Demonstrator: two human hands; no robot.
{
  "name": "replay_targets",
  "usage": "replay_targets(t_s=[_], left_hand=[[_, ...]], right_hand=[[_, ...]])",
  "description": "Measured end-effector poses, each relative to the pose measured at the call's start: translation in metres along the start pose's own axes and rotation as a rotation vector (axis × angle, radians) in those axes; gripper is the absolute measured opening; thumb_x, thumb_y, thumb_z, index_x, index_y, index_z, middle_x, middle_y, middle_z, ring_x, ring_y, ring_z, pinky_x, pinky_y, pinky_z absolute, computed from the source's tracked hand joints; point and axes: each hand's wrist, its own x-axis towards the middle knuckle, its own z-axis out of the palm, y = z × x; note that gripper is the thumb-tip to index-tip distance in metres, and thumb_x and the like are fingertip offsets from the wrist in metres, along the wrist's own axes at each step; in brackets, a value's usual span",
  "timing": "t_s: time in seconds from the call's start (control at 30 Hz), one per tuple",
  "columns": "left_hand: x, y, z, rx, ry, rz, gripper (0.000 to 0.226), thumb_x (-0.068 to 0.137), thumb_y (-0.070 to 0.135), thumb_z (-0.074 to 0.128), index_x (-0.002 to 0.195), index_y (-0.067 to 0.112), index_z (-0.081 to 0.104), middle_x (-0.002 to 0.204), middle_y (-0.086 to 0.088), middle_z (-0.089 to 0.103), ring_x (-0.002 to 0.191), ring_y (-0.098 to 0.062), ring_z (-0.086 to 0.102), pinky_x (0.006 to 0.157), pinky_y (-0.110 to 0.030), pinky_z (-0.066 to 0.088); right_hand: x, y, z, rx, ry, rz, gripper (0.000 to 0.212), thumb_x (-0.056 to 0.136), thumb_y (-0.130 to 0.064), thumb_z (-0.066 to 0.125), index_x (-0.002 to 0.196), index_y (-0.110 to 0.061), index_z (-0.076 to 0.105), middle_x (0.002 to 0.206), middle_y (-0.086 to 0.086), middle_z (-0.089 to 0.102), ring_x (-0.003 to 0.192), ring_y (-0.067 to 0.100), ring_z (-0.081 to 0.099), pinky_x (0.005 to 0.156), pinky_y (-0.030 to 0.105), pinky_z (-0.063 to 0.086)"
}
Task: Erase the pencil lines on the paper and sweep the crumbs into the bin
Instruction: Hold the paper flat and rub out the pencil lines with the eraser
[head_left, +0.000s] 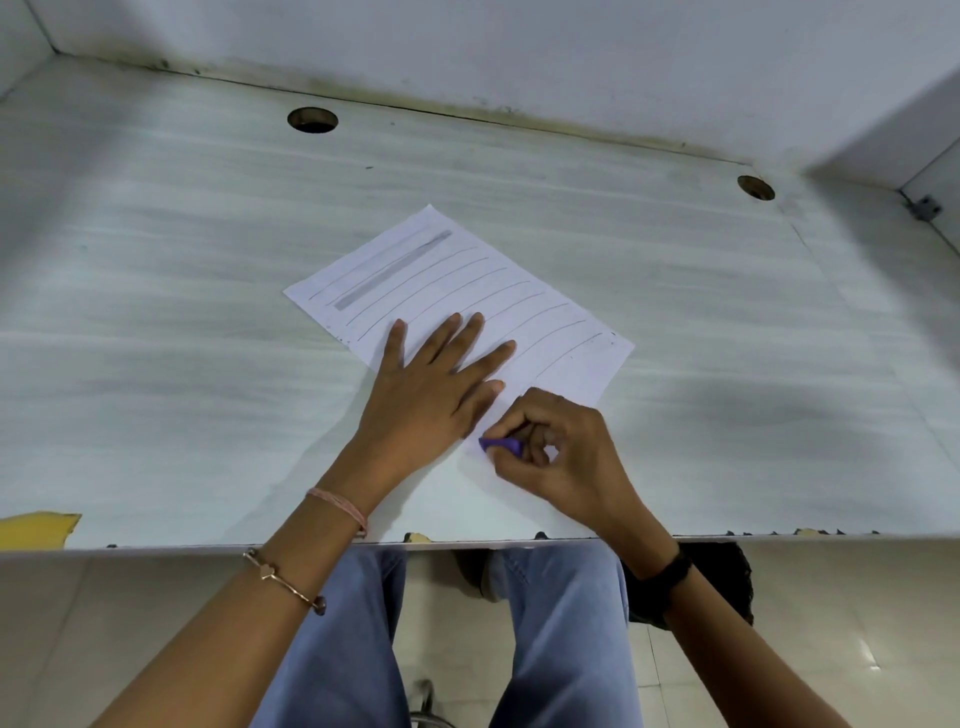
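On the desk (182, 312): the paper (545, 322) lies askew, its pencil lines (467, 280) running across the far half, with a grey shaded bar (392, 270) near the far edge.
Left hand (431, 384): flat on the sheet, fingers straight and spread, pressing it down over the nearer lines.
Right hand (556, 441): fingers curled, pinching a purple eraser (501, 445), its tip down just beside the left thumb.
Step in hand: erasing, by my reading; every visible line is yet to be rubbed out.
Next move: likely short strokes worked outward toward the far lines. The bracing hand must shift to uncover what it hides while keeping the sheet from creasing.
Bin and crumbs: no bin in view; crumbs too small to tell.
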Motion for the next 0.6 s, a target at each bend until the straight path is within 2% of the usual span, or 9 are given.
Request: replay_targets(t_s=[0.07,0.17,0.3,0.43,0.53,0.6], left_hand=[[0.0,-0.001,0.0,-0.006,-0.008,-0.004,0.064,0.088,0.057,-0.011,0.15,0.048,0.0,0.163,0.008,-0.002,0.149,-0.012,-0.005,0.116,-0.057,-0.004],[0.001,-0.001,0.0,-0.004,-0.016,-0.008,0.064,0.087,0.057,-0.013,0.15,0.048,-0.002,0.163,0.008,-0.004,0.149,-0.011,-0.007,0.116,-0.056,-0.005],[0.0,-0.001,0.0,-0.002,-0.002,-0.003,0.064,0.088,0.056,-0.01,0.15,0.047,0.001,0.163,0.008,-0.001,0.149,-0.012,-0.005,0.115,-0.056,-0.004],[0.0,0.0,-0.001,-0.014,-0.009,-0.009,0.064,0.088,0.057,-0.011,0.15,0.048,0.001,0.163,0.008,-0.002,0.149,-0.012,-0.005,0.116,-0.056,-0.004],[0.0,0.0,0.0,0.009,0.006,0.0,0.063,0.089,0.056,-0.009,0.151,0.047,0.001,0.163,0.007,-0.001,0.15,-0.013,-0.004,0.115,-0.057,-0.004],[0.001,-0.001,0.0,0.006,-0.006,-0.004,0.063,0.089,0.056,-0.01,0.15,0.047,0.0,0.163,0.007,-0.002,0.149,-0.013,-0.005,0.115,-0.056,-0.005]], right_hand=[[0.001,0.002,-0.002,-0.002,0.003,0.005,0.014,0.071,-0.003,0.076,0.081,-0.013,0.072,0.075,-0.001,0.064,0.058,0.012,0.053,0.056,0.022,0.046],[0.01,0.006,-0.005,-0.027,0.118,0.041,0.014,0.071,-0.003,0.074,0.08,-0.013,0.072,0.075,-0.001,0.064,0.059,0.012,0.053,0.057,0.022,0.045],[0.001,0.0,-0.002,-0.002,-0.038,-0.003,0.014,0.07,-0.002,0.075,0.079,-0.013,0.072,0.075,-0.001,0.065,0.057,0.014,0.052,0.054,0.021,0.044],[0.012,0.006,-0.007,-0.038,0.099,0.046,0.013,0.069,-0.005,0.073,0.078,-0.013,0.072,0.073,-0.001,0.064,0.058,0.012,0.052,0.056,0.017,0.042],[0.002,-0.001,-0.004,0.008,-0.073,0.004,0.013,0.071,-0.001,0.075,0.078,-0.012,0.072,0.074,-0.002,0.064,0.055,0.012,0.051,0.054,0.021,0.044],[0.005,0.003,-0.007,0.011,-0.043,0.021,0.013,0.071,-0.003,0.075,0.08,-0.013,0.073,0.074,-0.002,0.065,0.056,0.011,0.05,0.055,0.022,0.044]])
